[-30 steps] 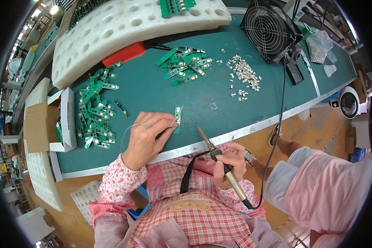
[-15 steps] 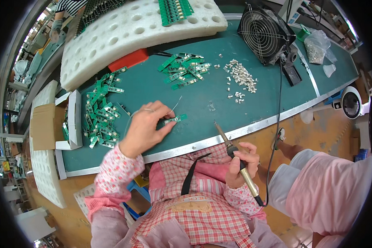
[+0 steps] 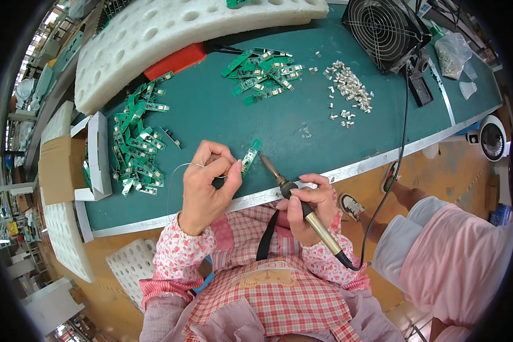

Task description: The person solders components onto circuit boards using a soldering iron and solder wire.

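Note:
Between thumb and fingertips, my left hand (image 3: 210, 178) pinches one end of a narrow green circuit board (image 3: 251, 155), tilted above the green tabletop near its front edge. A thin strand of solder wire (image 3: 179, 167) loops from the same hand. My right hand (image 3: 313, 210) grips a soldering iron (image 3: 312, 218) by its handle; its tip points up and left, close beside the board's right edge. Whether the tip touches the board I cannot tell. One pile of green boards (image 3: 137, 142) lies left of my hands, another board pile (image 3: 262, 74) farther back.
Small silvery connectors (image 3: 350, 85) are heaped at the back right. Beyond them stands a black fan (image 3: 379, 34), near a bag of parts (image 3: 452, 56). White foam (image 3: 171, 34) borders the back, with a red bin (image 3: 175, 61). A cardboard box (image 3: 100, 157) sits left; another person (image 3: 439, 245) is at right.
My left hand has lifted the board from the tabletop and turned it steeper. My right hand has brought the soldering iron left and up, beside the board. The view has shifted slightly.

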`<control>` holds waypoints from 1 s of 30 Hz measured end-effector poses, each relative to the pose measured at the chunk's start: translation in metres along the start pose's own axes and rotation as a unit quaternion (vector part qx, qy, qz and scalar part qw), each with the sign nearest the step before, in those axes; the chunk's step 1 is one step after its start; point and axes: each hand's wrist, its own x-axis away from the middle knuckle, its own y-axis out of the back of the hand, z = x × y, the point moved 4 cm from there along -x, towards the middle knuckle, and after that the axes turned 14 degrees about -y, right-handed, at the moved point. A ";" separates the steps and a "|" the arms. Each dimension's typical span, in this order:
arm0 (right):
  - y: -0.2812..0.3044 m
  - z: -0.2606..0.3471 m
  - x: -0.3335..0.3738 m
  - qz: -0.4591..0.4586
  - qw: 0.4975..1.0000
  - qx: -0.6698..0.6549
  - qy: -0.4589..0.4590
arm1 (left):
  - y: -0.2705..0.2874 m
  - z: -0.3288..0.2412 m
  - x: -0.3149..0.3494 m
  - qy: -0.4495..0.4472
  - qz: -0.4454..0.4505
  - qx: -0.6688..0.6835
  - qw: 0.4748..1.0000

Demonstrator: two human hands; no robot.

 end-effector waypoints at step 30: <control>-0.010 0.021 -0.001 0.028 0.987 0.105 0.122 | -0.007 0.008 0.003 -0.011 0.057 -0.034 0.998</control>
